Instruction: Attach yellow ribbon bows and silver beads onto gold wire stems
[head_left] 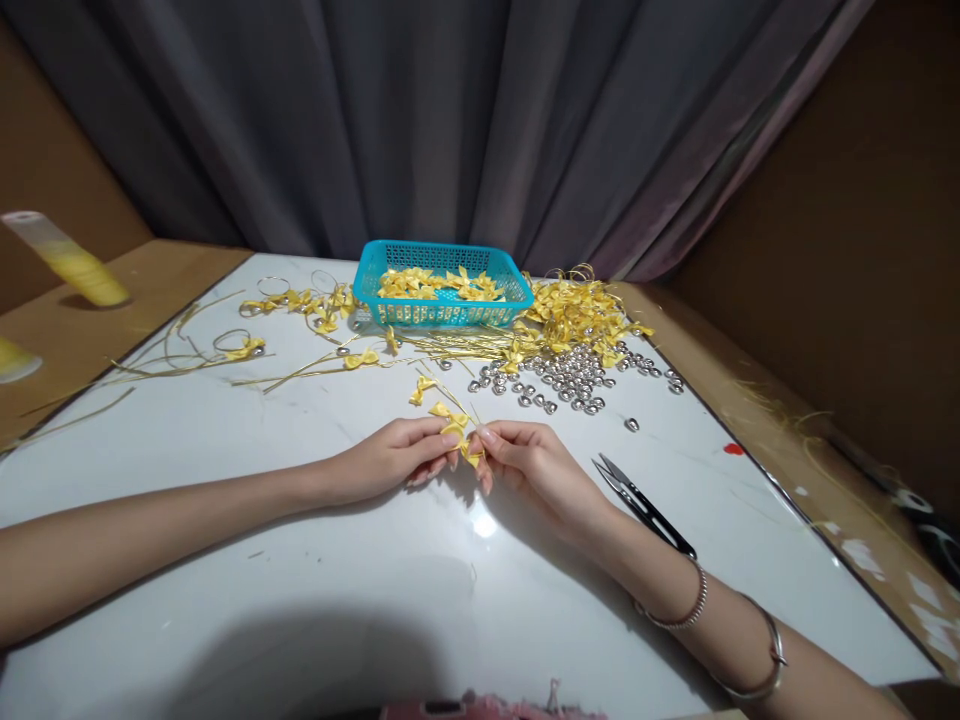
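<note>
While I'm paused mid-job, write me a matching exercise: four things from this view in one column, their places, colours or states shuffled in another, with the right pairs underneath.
Things
1. Basket
2. Snips
3. Small metal pieces
4. Held yellow bows

Places, colours or states
A. Silvery, scattered on the table
B. Between the left hand and the right hand
C. Turquoise, near the table's far edge
D. Black-handled, beside the right forearm

Right pairs: 1-C, 2-D, 3-A, 4-B

Bare forearms (165, 528), two silver-toned bracelets (705, 592) on right one.
Ridged, beaded-looking bracelet (705, 592) near wrist; smooth thin bangle (778, 638) with small knob (780, 660) farther up from it.
</note>
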